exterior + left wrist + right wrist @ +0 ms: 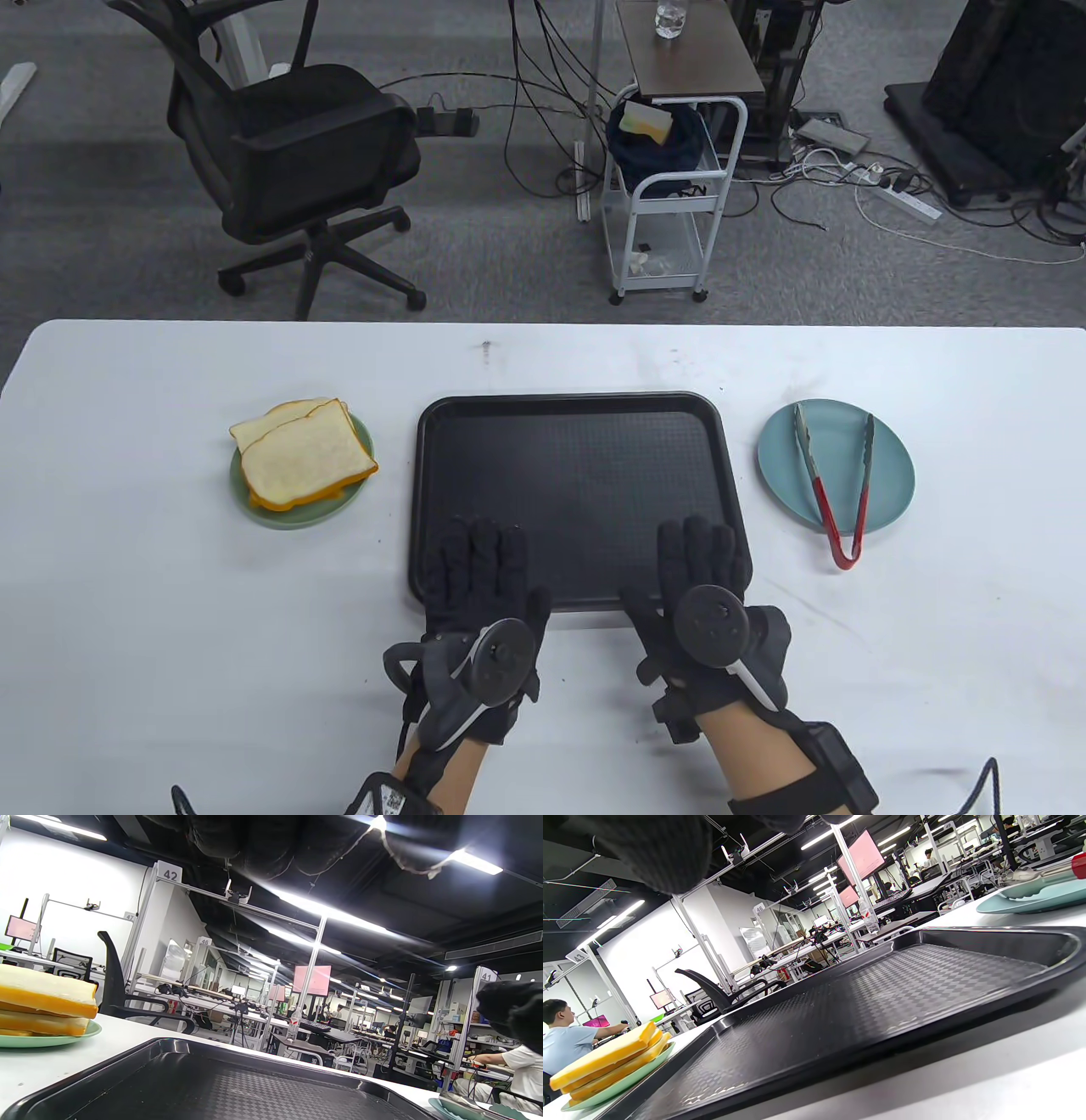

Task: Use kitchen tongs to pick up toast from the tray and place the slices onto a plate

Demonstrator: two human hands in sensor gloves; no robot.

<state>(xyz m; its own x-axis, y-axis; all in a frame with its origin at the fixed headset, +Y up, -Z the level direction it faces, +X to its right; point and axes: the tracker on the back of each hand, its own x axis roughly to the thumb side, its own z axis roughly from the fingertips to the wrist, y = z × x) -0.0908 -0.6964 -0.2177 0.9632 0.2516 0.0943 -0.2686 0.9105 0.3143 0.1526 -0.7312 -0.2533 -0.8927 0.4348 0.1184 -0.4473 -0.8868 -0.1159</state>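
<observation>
A black tray [577,450] lies bare in the middle of the white table. Left of it, stacked toast slices [301,454] sit on a green plate [361,433]. To the tray's right, red-handled tongs [836,484] rest on a blue plate [891,475]. My left hand [479,560] and right hand [700,552] lie flat, fingers straight, over the tray's near edge, holding nothing. In the left wrist view the toast [42,1001] and tray [212,1082] show low. The right wrist view shows the tray [882,993], toast [606,1060] and tongs [1043,872].
A black office chair [288,161] and a white cart [670,187] stand on the floor beyond the table's far edge. Cables and power strips lie across the carpet. People sit at distant benches in the wrist views.
</observation>
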